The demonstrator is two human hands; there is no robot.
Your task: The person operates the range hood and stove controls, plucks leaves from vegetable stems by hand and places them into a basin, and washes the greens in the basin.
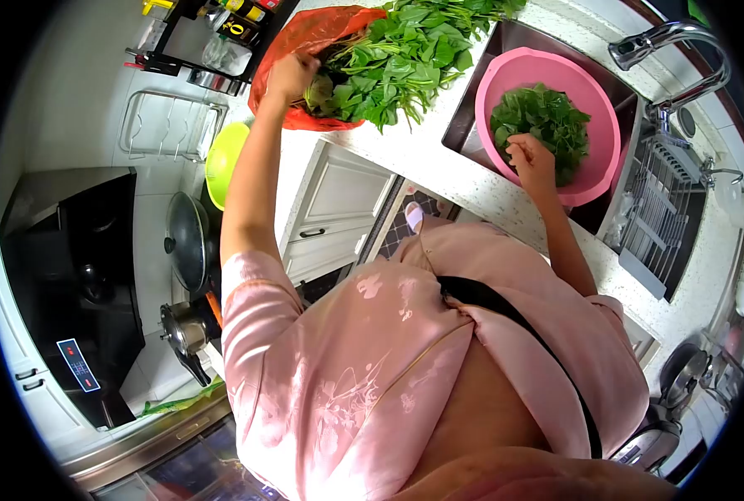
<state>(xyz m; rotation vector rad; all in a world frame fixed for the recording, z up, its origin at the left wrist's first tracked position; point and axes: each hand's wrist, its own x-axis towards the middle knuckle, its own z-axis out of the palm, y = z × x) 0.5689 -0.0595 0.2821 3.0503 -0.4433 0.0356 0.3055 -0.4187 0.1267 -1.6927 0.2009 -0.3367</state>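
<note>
My left hand [292, 77] is at the red plastic bag [330, 25], its fingers curled beside the stems; whether it grips anything is hidden. Long leafy green stems [414, 58] spill out of the bag across the counter. Over the pink basin [602, 100] in the sink, my right hand [531, 159] has its fingers bent together at the edge of the picked green leaves [547, 121]. What it may hold is too small to tell.
A chrome faucet [677, 37] arches behind the sink, with a dish rack [660, 200] to its right. A lime-green bowl [226, 165], a lidded pan [187, 242] and a pot [184, 328] stand at the left. A white speckled counter [405, 154] runs along the front.
</note>
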